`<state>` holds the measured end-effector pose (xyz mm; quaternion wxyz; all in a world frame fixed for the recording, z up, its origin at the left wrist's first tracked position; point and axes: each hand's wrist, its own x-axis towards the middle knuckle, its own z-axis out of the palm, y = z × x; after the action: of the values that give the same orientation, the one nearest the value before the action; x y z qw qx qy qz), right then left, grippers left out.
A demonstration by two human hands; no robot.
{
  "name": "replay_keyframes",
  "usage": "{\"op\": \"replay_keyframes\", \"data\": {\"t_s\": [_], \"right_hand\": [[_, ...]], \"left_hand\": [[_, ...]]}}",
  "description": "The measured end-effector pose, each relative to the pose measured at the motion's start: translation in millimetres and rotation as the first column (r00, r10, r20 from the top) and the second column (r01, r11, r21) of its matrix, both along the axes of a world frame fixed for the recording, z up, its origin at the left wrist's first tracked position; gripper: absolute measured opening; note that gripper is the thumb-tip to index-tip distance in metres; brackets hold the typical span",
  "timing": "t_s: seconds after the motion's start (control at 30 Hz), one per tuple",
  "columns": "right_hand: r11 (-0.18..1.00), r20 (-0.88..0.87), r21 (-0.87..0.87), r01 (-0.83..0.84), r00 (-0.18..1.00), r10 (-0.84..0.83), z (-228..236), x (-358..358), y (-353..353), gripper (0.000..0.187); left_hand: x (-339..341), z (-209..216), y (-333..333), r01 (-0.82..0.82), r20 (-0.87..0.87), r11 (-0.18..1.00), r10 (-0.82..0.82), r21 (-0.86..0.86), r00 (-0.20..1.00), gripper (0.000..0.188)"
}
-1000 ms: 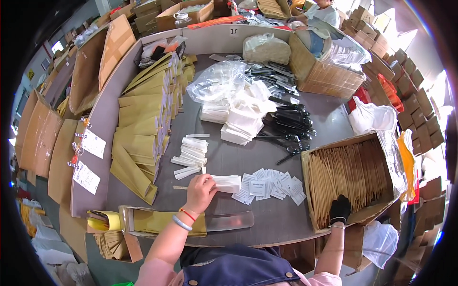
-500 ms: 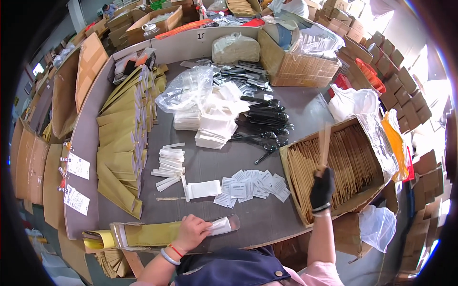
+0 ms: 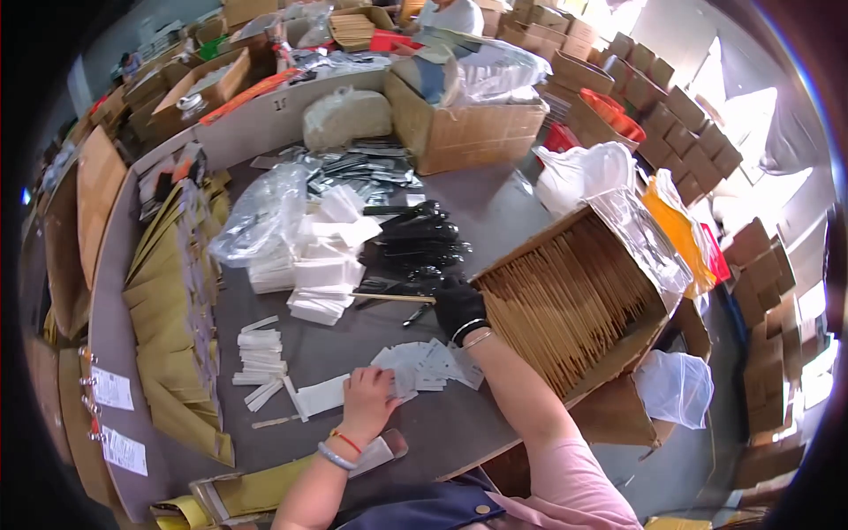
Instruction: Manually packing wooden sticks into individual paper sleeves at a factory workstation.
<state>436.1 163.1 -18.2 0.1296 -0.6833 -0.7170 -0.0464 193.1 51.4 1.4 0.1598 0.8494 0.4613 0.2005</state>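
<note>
My bare left hand (image 3: 367, 402) is at the left end of a fanned row of small printed paper slips (image 3: 433, 365), its fingers bent and closed on the edge of a slip. In a black glove, my right hand (image 3: 460, 309) grips a thin tan strip (image 3: 393, 298), seen nearly edge-on and pointing left. Black plastic-wrapped cutlery (image 3: 420, 247) lies just beyond that glove. Below my left forearm rests a yellow-brown sleeve (image 3: 274, 481) with a white packet (image 3: 371, 455) at its clear end. White folded packets (image 3: 261, 362) lie in a small stack left of the slips.
A carton (image 3: 530, 389) packed with tan strips stands on the right. Kraft envelopes (image 3: 172, 327) line the left side. Beyond are a heap of white packets (image 3: 322, 287), a clear plastic bag (image 3: 261, 216) and a larger carton (image 3: 477, 137). A raised grey border (image 3: 256, 115) edges the table.
My left hand has left the yellow-brown sleeve and moved up to the paper slips. From above the carton, my right hand has come left with a tan strip. The view has shifted.
</note>
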Motion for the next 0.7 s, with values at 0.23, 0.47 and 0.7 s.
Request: {"op": "replay_keyframes", "data": {"t_s": [0.23, 0.47, 0.7], "right_hand": [[1.000, 0.085, 0.015, -0.009, 0.996, 0.008, 5.4, 0.1, 0.6, 0.021], [0.996, 0.209, 0.064, -0.069, 0.976, 0.054, -11.3, 6.4, 6.4, 0.020], [0.997, 0.007, 0.020, -0.070, 0.998, 0.070, 15.3, 2.2, 2.0, 0.018]], "left_hand": [[0.3, 8.2, -2.2, 0.001, -0.008, 1.000, -0.001, -0.024, 1.000, 0.056], [-41.4, 35.9, -44.9, -0.006, 0.160, 0.987, 0.032, -0.160, 0.987, 0.051], [-98.3, 22.0, -110.7, -0.087, -0.002, 0.985, 0.087, -0.148, 0.996, 0.047]]}}
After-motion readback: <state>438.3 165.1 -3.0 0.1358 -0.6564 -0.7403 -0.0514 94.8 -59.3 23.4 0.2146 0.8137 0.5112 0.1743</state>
